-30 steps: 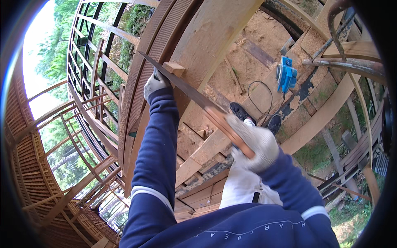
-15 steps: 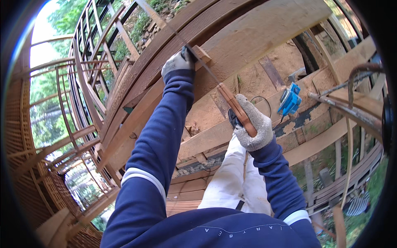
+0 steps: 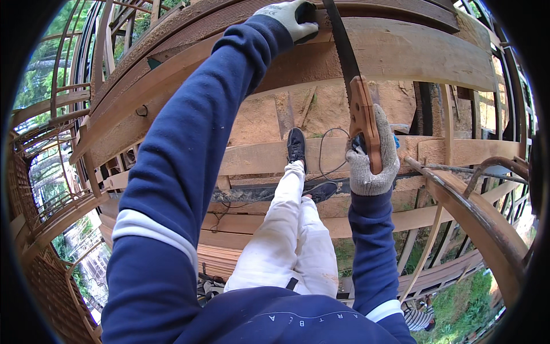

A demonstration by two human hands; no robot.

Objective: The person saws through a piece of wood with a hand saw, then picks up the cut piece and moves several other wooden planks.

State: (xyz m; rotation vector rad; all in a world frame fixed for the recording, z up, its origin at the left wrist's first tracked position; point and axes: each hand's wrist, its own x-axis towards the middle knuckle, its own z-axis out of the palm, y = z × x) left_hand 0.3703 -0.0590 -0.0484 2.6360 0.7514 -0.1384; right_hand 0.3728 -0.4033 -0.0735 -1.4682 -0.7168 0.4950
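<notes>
My left hand [image 3: 297, 20], in a white-and-grey glove, grips a short wooden block [image 3: 323, 26] at the top, on a long curved board [image 3: 412, 46] beside dark grooved planks [image 3: 404, 11]. My right hand [image 3: 372, 172], in a knit glove, holds the wooden handle [image 3: 360, 103] of a handsaw. Its long dark blade [image 3: 344, 46] runs up alongside the block, close to my left fingers, with its tip out of the frame.
My feet [image 3: 297, 146] stand among timber beams [image 3: 246, 157] over sawdust-covered ground [image 3: 258, 120]. A black cable [image 3: 323, 152] loops nearby. A blue power tool [image 3: 396, 141] is mostly hidden behind my right hand. A bent metal pipe [image 3: 498, 163] and wooden framework [image 3: 475, 229] surround me.
The view has swung, bringing the boards across the top. The saw points more upright, and both hands appear higher in the picture. The blue tool has become mostly hidden.
</notes>
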